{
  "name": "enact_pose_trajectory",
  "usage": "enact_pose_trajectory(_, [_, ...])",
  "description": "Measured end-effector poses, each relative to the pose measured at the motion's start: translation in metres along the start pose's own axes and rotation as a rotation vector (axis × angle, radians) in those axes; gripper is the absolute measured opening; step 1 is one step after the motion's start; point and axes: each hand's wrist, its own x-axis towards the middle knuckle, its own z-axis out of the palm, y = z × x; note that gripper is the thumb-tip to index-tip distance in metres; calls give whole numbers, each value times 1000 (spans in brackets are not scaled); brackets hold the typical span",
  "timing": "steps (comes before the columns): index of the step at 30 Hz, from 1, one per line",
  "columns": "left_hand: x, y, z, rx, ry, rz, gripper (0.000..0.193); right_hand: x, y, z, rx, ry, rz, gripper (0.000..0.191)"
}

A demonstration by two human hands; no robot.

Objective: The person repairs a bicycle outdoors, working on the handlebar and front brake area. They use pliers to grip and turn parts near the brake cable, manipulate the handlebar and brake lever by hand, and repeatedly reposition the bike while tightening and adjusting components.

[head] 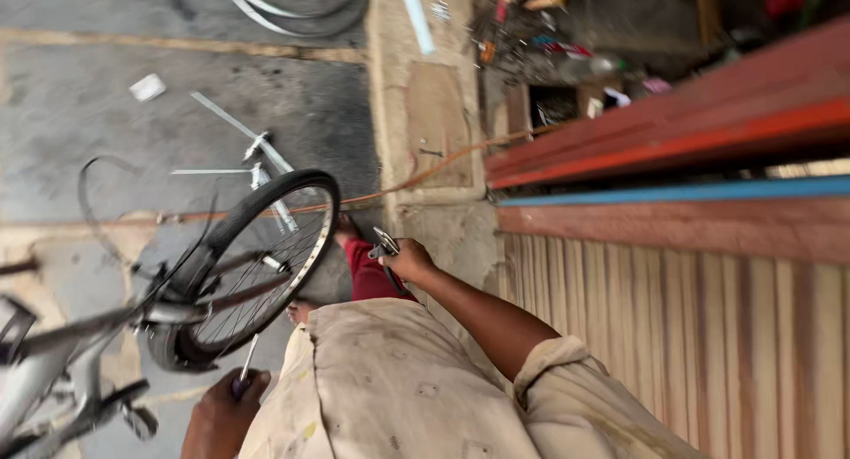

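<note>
My left hand [220, 413] is at the bottom left, closed on a thin screwdriver [244, 367] whose metal shaft points toward a bicycle wheel [232, 238]. My right hand [409, 261] is stretched out past my beige shirt and grips a small metal plier-like tool [384, 244] with dark handles. The wheel, with a black tyre and silver spokes, belongs to a grey bicycle [53, 362] lying at the left. My bare feet and red trouser leg [363, 273] show between the wheel and my right hand.
The ground is cracked grey concrete with a loose rim or tyre [292, 12] at the top. A red and blue painted beam [673, 131] and ribbed wooden boarding [691, 335] fill the right. Scattered tools and clutter [540, 43] lie at the top right. An orange cord [425, 171] crosses the floor.
</note>
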Motion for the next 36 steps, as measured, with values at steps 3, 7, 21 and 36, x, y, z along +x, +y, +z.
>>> enact_pose_trajectory(3, [47,8,5,-9,-82,124,39,17,17,-14,254,74,180,27])
enact_pose_trajectory(7, [83,66,-6,103,-79,132,42,67,23,-62,496,262,172,19])
enact_pose_trajectory(21, [135,259,-40,178,-48,81,45,237,83,-467,-96,1199,148,40])
enact_pose_trajectory(36, [137,409,23,-166,-3,589,77,160,-88,-165,1005,-585,93,37])
